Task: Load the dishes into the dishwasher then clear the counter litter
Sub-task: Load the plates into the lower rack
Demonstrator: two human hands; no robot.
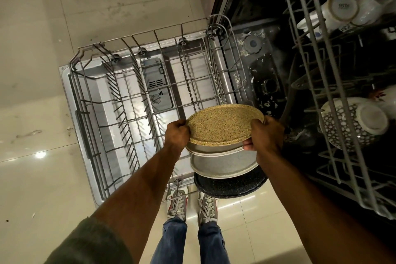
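A stack of plates point(225, 148) is being held over the pulled-out lower rack point(128, 100). The tan top plate point(222, 126) is being gripped at opposite rims by the left hand point(176, 135) and right hand point(265, 135).

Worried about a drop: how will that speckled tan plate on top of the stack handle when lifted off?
The tan plate looks rigid and probably light. Its flat shape gives little rim, so the hands pinch its edges. It may slide on the grey plate beneath.
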